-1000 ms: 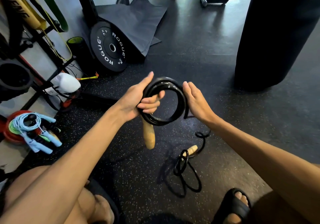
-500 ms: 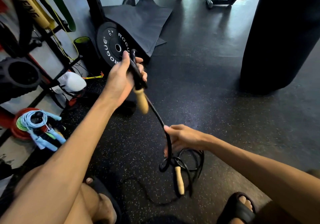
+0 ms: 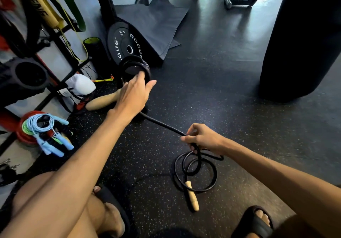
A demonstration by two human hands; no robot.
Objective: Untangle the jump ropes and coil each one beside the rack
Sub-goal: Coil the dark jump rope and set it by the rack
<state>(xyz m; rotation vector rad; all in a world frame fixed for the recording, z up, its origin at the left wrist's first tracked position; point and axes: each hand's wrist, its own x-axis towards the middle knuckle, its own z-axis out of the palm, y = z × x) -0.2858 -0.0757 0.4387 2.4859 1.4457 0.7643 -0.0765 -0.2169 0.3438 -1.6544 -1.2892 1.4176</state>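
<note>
Step in hand, as I judge it: coiling the black jump rope (image 3: 162, 124), partly wound.

- Left hand (image 3: 133, 95) reaches forward. Its fingers (image 3: 141, 74) hook the near rim of the wound coil (image 3: 134, 66), which stands tilted just in front of the weight plate (image 3: 127, 43). The fingertips are partly hidden by the hand.
- One wooden handle (image 3: 102, 99) lies on the floor (image 3: 212, 94) below that hand, near the storage rack (image 3: 51, 35).
- Right hand (image 3: 204, 138) pinches the rope between thumb and curled fingers. The rope runs fairly straight between the two hands.
- Loose loops (image 3: 195, 171) and the second wooden handle (image 3: 191, 195) lie on the floor under the right hand.
- A blue jump rope (image 3: 46, 131) sits coiled at the rack's foot.

To do it well:
- Let the rope slide through a light right-hand pinch.
- Lift the loose loops clear so they cannot cross.
- Lay each new turn on the coil at matching width.
- Grip the finished turns firmly, since stiff rope is likely to spring open.
</note>
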